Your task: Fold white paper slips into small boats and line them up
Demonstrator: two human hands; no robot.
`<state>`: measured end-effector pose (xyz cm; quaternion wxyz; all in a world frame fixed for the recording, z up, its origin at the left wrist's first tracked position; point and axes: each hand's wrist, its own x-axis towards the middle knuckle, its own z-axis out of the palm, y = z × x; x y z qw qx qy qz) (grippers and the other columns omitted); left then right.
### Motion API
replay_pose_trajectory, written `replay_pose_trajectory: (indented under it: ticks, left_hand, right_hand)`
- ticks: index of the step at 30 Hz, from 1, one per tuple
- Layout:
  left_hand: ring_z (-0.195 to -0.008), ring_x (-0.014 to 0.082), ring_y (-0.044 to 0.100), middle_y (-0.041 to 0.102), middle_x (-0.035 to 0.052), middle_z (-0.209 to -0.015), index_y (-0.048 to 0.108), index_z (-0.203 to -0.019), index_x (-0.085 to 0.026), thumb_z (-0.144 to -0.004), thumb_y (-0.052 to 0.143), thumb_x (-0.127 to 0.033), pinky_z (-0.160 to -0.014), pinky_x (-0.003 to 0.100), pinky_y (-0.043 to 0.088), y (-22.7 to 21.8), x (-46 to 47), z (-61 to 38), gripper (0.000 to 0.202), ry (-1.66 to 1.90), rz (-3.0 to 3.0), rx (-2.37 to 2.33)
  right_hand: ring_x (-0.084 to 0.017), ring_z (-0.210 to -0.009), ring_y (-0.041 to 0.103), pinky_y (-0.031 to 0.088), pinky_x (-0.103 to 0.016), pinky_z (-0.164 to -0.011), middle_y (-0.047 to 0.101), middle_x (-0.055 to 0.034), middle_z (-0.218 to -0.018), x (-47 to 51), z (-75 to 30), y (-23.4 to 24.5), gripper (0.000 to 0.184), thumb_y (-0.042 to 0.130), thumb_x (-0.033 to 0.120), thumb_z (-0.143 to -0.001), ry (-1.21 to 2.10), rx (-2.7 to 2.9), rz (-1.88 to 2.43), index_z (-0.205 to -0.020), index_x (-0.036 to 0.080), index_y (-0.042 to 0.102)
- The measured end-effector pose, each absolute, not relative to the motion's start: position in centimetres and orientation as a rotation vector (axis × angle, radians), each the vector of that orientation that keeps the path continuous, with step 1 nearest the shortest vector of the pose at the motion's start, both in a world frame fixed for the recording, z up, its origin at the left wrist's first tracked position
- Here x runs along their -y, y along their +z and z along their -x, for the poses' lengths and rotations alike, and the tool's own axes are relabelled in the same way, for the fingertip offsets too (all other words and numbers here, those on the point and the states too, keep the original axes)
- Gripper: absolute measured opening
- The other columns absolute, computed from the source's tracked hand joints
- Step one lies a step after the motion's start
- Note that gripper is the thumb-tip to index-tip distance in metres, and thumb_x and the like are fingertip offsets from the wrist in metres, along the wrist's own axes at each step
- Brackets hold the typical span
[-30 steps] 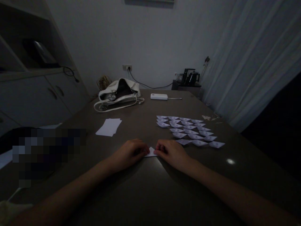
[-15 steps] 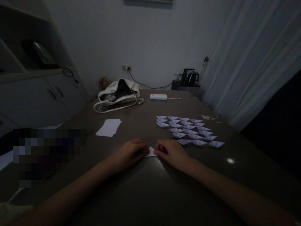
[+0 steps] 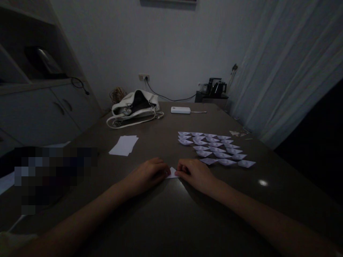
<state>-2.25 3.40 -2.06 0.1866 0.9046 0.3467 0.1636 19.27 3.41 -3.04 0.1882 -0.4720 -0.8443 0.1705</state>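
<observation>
While your left hand (image 3: 148, 175) and right hand (image 3: 194, 174) pinched a small white folded paper (image 3: 172, 174) on the dark glossy table (image 3: 166, 217), pale paper boats (image 3: 214, 148) lay alongside — a white handbag (image 3: 135, 107) beyond.

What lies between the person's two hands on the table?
A small white folded paper, only its tip visible, lies between the left hand and the right hand, both touching it. The head view shows it.

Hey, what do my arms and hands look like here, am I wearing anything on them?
The left forearm and right forearm are bare down to the picture's lower edge; no sleeves show. The left hand and right hand wear no gloves, and no watch, bracelet or ring is visible, though the light is dim.
</observation>
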Motion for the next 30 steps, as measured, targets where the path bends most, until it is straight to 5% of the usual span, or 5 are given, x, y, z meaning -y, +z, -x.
replay_pose_trajectory:
  ticks: [8, 30]
  left_hand:
    - [-0.087, 0.0186, 0.054, 0.056, 0.006, -0.095, 0.062, -0.097, -0.019, -0.09, 0.046, -0.014, -0.073, 0.028, 0.042, -1.7, -3.0, 2.0, 0.018, 0.43, -2.599, -0.987]
    - [-0.083, 0.0167, 0.055, 0.057, 0.0042, -0.089, 0.069, -0.091, -0.022, -0.087, 0.051, -0.011, -0.071, 0.026, 0.041, -2.3, -3.4, 2.3, 0.021, 0.459, -2.553, -0.928]
  right_hand:
    - [-0.013, -0.08, 0.056, 0.034, -0.023, -0.062, 0.058, -0.0022, -0.098, -2.8, -19.1, -2.2, 0.01, 0.059, 0.017, -0.084, 0.254, 2.474, 1.148, -0.092, 0.021, 0.059]
    - [-0.013, -0.07, 0.058, 0.033, -0.023, -0.057, 0.065, 0.0006, -0.079, -2.0, -17.8, -2.2, 0.01, 0.06, 0.013, -0.073, 0.411, 2.337, 1.339, -0.078, 0.02, 0.064]
